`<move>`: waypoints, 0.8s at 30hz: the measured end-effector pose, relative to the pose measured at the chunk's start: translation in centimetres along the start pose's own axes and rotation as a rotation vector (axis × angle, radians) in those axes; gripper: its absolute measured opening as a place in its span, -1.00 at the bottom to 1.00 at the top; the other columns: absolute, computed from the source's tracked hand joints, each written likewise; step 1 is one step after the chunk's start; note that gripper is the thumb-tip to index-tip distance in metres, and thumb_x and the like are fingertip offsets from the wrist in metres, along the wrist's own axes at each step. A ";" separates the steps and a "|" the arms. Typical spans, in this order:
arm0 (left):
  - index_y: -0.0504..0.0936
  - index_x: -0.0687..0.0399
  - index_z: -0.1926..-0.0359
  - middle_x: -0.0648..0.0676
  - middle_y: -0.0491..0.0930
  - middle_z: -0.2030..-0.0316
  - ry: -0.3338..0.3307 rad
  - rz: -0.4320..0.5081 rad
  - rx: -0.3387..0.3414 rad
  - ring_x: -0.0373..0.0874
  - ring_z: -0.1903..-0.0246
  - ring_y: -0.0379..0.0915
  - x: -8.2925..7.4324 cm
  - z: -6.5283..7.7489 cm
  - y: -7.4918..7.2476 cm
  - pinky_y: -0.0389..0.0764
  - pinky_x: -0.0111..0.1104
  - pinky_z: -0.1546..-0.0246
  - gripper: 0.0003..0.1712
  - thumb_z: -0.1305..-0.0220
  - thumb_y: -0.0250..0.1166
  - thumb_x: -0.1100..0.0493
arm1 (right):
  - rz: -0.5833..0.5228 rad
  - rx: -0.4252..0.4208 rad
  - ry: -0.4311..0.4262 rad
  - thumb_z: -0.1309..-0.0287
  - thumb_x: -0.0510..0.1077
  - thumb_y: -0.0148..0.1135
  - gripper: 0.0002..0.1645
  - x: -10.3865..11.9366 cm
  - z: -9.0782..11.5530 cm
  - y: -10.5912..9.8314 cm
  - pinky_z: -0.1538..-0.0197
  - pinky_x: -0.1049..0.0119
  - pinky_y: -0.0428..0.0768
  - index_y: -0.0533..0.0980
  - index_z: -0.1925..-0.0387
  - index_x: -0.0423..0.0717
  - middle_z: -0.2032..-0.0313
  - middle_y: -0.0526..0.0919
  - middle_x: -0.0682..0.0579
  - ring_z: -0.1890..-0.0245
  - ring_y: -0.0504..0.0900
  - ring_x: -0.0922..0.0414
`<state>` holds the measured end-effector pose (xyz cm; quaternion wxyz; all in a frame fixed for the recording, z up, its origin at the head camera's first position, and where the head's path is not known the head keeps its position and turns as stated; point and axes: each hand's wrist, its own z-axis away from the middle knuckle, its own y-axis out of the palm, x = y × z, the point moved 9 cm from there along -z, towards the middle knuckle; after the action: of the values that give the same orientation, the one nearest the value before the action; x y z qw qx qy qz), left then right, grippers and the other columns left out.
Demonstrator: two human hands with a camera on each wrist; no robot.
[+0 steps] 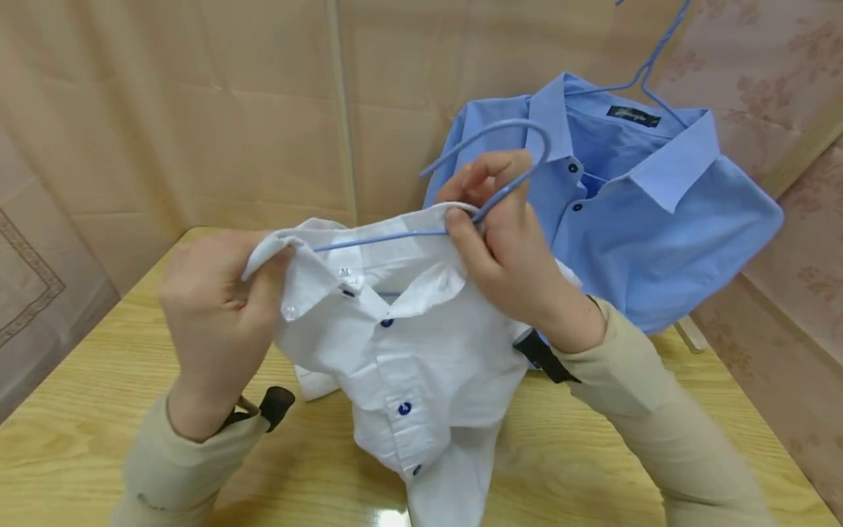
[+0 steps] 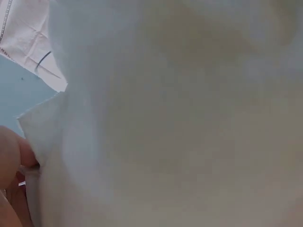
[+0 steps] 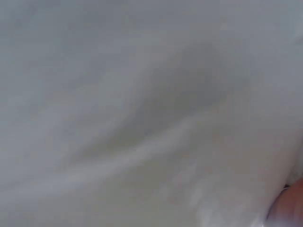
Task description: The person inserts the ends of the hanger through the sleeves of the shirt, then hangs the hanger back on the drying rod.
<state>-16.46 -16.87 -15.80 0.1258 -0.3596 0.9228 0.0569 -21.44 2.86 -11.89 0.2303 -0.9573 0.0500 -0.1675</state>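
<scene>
A white shirt (image 1: 435,366) with dark blue buttons hangs between my hands above the table, its collar uppermost. My left hand (image 1: 217,300) grips the collar at its left side. With my right hand (image 1: 503,241) I pinch the collar's right side together with the neck of a blue wire hanger (image 1: 378,239). The hanger's hook rises over the right hand, and one arm of it runs left across the collar opening. White cloth (image 2: 180,132) fills most of the left wrist view, with fingers (image 2: 9,156) at its left edge. Blurred white fabric (image 3: 142,118) covers nearly all the right wrist view.
A light blue shirt (image 1: 665,249) on another blue hanger (image 1: 648,69) hangs behind, to the right. Below is a wood-grain table (image 1: 316,468). Beige curtains (image 1: 230,110) stand at the back, and patterned cloth (image 1: 790,307) is on the right.
</scene>
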 end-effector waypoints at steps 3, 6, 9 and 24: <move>0.64 0.16 0.55 0.06 0.53 0.65 0.032 0.005 0.063 -0.05 0.62 0.34 0.0 0.5 0.9 0.24 -0.27 0.52 -0.83 0.00 0.19 0.17 | 0.113 0.069 -0.067 -0.04 -0.38 -0.16 -0.78 1.5 -0.7 1.0 0.35 0.43 0.36 0.02 0.32 -0.35 0.42 0.39 -0.09 0.43 0.43 0.20; 0.65 0.09 0.51 0.02 0.50 0.64 0.047 -0.004 0.124 -0.06 0.59 0.34 0.0 1.3 1.9 0.28 -0.27 0.50 -0.91 0.01 0.23 0.20 | 0.205 0.143 -0.087 -0.06 -0.37 -0.16 -0.79 2.1 -1.0 2.3 0.34 0.45 0.37 0.04 0.30 -0.32 0.39 0.36 -0.06 0.41 0.42 0.22; 0.62 0.10 0.48 0.02 0.48 0.62 0.080 -0.019 0.192 -0.08 0.57 0.34 -0.5 1.9 2.9 0.31 -0.28 0.49 -0.93 0.02 0.25 0.20 | 0.259 0.193 -0.084 -0.07 -0.35 -0.14 -0.79 2.0 -0.7 3.3 0.35 0.47 0.37 0.07 0.27 -0.31 0.37 0.35 -0.05 0.42 0.41 0.21; 0.61 0.07 0.50 -0.01 0.49 0.61 0.018 -0.061 0.068 -0.18 0.65 0.26 1.8 1.8 2.3 0.18 -0.40 0.61 -0.94 0.01 0.22 0.20 | 0.296 0.163 0.052 -0.13 -0.02 -0.01 -0.69 -2.7 3.7 0.5 0.34 0.41 0.36 0.38 0.20 -0.17 0.33 0.53 0.04 0.46 0.41 0.26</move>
<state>-18.90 -16.00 -17.96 0.1311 -0.3838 0.9139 0.0183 -22.69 4.40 -15.99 0.3278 -0.9130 0.1826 -0.1602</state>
